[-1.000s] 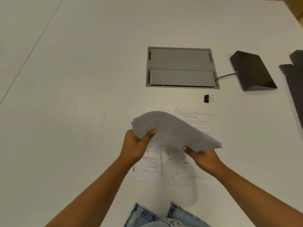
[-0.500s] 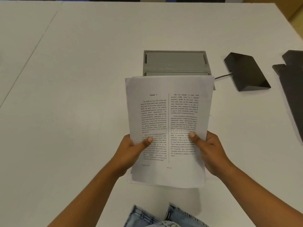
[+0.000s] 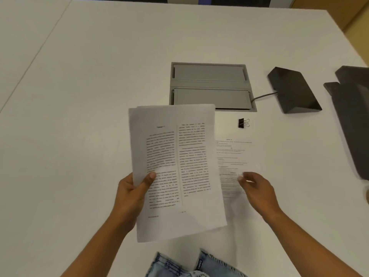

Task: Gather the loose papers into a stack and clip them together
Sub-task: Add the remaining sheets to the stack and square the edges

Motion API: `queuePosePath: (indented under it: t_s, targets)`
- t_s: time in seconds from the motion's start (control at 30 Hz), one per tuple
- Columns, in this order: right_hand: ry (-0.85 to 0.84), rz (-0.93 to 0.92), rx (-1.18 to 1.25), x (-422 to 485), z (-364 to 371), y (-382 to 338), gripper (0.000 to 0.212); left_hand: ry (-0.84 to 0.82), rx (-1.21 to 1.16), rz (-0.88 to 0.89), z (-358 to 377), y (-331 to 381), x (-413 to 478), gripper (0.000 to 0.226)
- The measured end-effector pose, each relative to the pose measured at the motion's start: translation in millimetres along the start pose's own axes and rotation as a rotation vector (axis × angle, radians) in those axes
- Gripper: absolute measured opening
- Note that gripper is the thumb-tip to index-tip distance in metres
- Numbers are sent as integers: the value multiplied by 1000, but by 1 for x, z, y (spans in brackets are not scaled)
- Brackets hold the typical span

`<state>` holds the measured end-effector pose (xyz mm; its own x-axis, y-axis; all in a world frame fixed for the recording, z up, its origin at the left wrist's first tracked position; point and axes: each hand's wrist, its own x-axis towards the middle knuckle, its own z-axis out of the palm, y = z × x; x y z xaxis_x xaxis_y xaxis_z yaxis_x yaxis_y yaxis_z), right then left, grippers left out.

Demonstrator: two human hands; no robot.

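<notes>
- White table (image 3: 79,96) w/ a grey hatch (image 3: 211,86) sunk mid-table; black wedge box (image 3: 293,90) w/ cable near right edge.
- Left hand (image 3: 131,194) clamped on the stack of papers (image 3: 175,168), held above the near edge.
- Right hand (image 3: 257,190) loose, fingers apart, over one sheet (image 3: 235,156) lying flat.
- Binder clip (image 3: 243,123) just beyond that sheet, untouched.

A single head-worn camera looks forward and steeply down, close above the white table (image 3: 99,96).
</notes>
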<state>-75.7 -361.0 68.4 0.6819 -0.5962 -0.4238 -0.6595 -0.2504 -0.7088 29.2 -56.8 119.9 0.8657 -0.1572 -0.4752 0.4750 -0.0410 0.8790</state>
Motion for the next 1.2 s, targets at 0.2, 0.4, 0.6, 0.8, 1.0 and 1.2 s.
queuePosePath:
  t_s: [0.2,0.4,0.6,0.8,1.0,1.2]
  targets:
    - [91,315,-560,24,-4,62,88,76,-19,8,-29,-2,1,22]
    - [128,335,-399,33,0,68,88,143,-2,14,-41,-6,-2,28]
    - [128,386,18,33,-5,74,18,167,-3,-13,-41,-14,-3,27]
    - [70,238,1,26,1,63,15,167,-42,-12,-39,-16,-5,28]
    - [150,170,-317,21,12,62,16,169,-61,-17,-41,-13,-8,19]
    - [149,231,-369,17,21,57,14,189,-86,-22,-44,-15,-14,21]
